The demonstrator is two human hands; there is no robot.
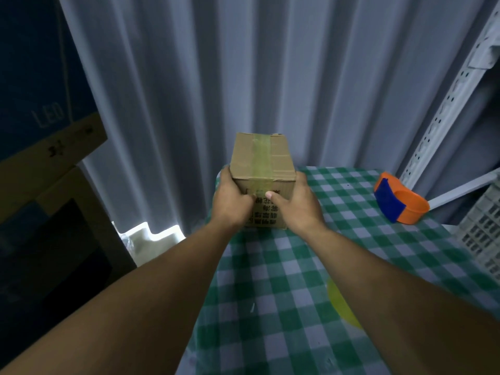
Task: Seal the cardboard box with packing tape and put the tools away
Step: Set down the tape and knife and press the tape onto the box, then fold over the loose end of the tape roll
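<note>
A small cardboard box [261, 158] stands at the far left corner of the table, its flaps closed. A strip of clear tape [261, 161] runs along the top seam and down the near face. My left hand [232, 198] grips the box's left side. My right hand [295, 204] holds the right side, with its thumb pressing on the tape end on the near face. An orange and blue tape dispenser [400, 203] lies on the table far to the right, apart from both hands.
The table wears a green and white checked cloth [270, 280]. A yellow object [341, 301] shows partly under my right forearm. A grey corrugated wall is behind, a white perforated shelf post [443, 112] and grey crate [481, 234] at right, stacked cartons [40, 158] at left.
</note>
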